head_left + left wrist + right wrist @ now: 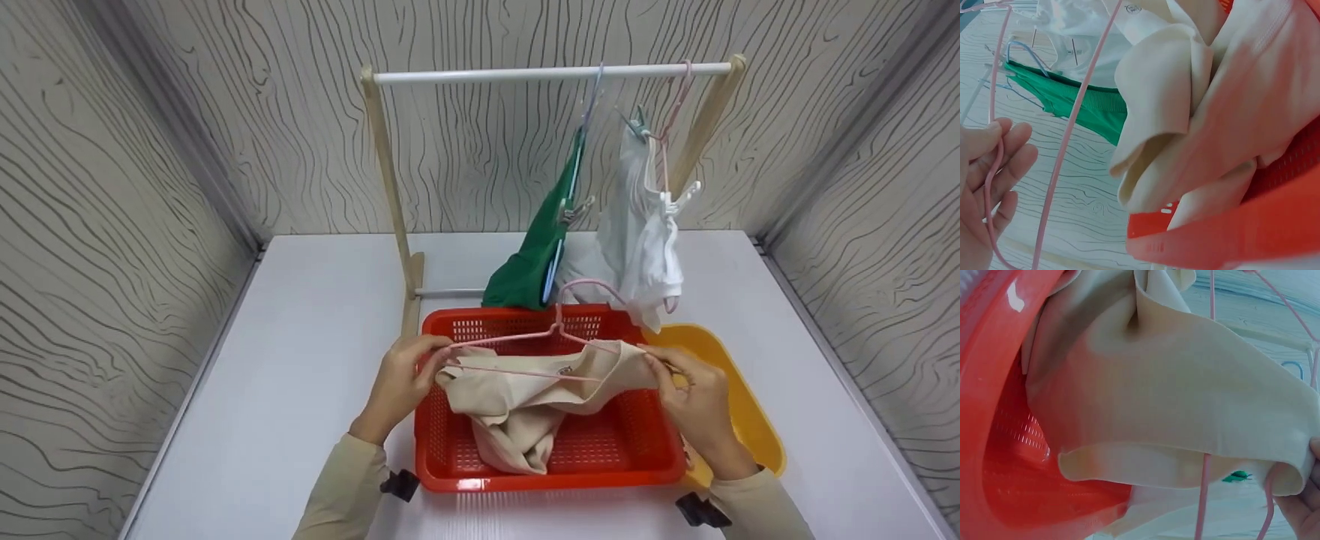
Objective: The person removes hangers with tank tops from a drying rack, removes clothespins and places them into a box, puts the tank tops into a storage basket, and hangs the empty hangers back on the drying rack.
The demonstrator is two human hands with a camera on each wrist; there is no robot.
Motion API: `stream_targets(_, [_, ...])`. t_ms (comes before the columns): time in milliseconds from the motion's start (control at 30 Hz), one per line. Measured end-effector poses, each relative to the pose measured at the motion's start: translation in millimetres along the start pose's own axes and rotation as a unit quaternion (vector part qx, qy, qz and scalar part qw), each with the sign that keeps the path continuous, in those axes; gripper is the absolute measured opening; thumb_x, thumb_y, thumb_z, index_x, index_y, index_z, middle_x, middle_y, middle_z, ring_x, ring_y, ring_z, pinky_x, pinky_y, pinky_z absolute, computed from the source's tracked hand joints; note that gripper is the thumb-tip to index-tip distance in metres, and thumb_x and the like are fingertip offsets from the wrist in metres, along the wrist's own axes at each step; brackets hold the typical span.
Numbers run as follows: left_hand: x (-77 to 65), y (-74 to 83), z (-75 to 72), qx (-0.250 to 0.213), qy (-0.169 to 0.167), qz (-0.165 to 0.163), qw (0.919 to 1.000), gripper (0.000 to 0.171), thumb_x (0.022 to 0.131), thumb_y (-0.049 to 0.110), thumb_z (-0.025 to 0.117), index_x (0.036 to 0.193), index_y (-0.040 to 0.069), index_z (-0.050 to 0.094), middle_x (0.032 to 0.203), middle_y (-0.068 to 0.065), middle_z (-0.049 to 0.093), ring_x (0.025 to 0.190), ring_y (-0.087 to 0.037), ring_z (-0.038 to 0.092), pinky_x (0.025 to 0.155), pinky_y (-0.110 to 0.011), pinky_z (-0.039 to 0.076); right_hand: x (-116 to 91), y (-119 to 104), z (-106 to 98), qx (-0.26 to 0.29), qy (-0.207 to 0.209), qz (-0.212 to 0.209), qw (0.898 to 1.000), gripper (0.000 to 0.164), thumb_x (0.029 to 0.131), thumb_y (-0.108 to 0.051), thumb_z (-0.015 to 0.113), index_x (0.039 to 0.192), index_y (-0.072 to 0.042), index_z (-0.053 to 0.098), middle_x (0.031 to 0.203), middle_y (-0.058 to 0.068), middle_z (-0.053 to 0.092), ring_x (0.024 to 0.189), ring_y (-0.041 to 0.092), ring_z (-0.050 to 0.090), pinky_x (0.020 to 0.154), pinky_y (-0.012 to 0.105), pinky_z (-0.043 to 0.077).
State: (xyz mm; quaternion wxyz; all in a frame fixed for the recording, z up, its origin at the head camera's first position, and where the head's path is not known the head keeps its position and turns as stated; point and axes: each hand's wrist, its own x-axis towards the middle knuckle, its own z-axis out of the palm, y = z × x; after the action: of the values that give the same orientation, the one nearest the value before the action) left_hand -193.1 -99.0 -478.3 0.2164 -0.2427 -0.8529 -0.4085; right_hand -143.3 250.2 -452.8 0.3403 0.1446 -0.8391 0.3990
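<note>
A pink clothes hanger [501, 340] is held up over the red basket, its hook pointing away. My left hand [399, 379] pinches the hanger's left end; the left wrist view shows thumb and fingers around the pink wire [1065, 140]. On the other side my right hand [697, 391] pinches the edge of a beige garment [487, 390] by the hanger's right end. The hanger's right part goes into the cloth, and in the right wrist view its wires come out from a wide opening of the garment [1145, 394]. Folds of the garment droop into the basket.
The red perforated basket [570, 480] stands before me, a yellow tray [757, 420] beside it at right. Behind is a rack with a white bar [480, 76] and wooden posts. From it hang a green garment [536, 247] and white clothes [634, 202], clipped with pegs.
</note>
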Motion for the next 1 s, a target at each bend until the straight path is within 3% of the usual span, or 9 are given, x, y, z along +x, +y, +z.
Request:
stream_targets(433, [-7.0, -14.7, -13.9, 0.021, 0.035, -0.014, 0.9991, 0.011, 0.088, 0.009, 0.067, 0.098, 0.007, 0.071, 0.096, -0.006, 0.075, 0.088, -0.021, 0.066, 0.072, -0.032, 0.057, 1, 19, -7, -0.024, 0.057, 0.030, 0.998, 0.015, 0.076, 0.020, 0.066, 0.087, 0.011, 0.070, 0.079, 0.026, 0.070, 0.083, -0.027, 0.050, 0.077, -0.004, 0.043])
stream_targets(600, [-9.9, -20.6, -19.2, 0.037, 0.041, -0.016, 0.9983, 0.012, 0.088, 0.011, 0.066, 0.098, 0.008, 0.071, 0.094, -0.003, 0.076, 0.086, -0.018, 0.066, 0.074, -0.029, 0.056, -1, 25, -6, -0.029, 0.059, 0.039, 0.997, 0.014, 0.076, 0.020, 0.065, 0.087, 0.013, 0.069, 0.079, 0.027, 0.070, 0.083, -0.029, 0.049, 0.077, -0.005, 0.042])
stream_targets(1000, [-12.6, -29.5, -32.0, 0.065, 0.053, -0.027, 0.9961, 0.011, 0.088, 0.011, 0.067, 0.098, 0.010, 0.072, 0.080, 0.003, 0.074, 0.080, -0.013, 0.067, 0.082, -0.036, 0.053, -7, 35, -2, -0.038, 0.050, 0.057, 0.996, 0.012, 0.077, 0.018, 0.066, 0.086, 0.012, 0.069, 0.078, 0.026, 0.070, 0.074, -0.026, 0.046, 0.070, -0.005, 0.042])
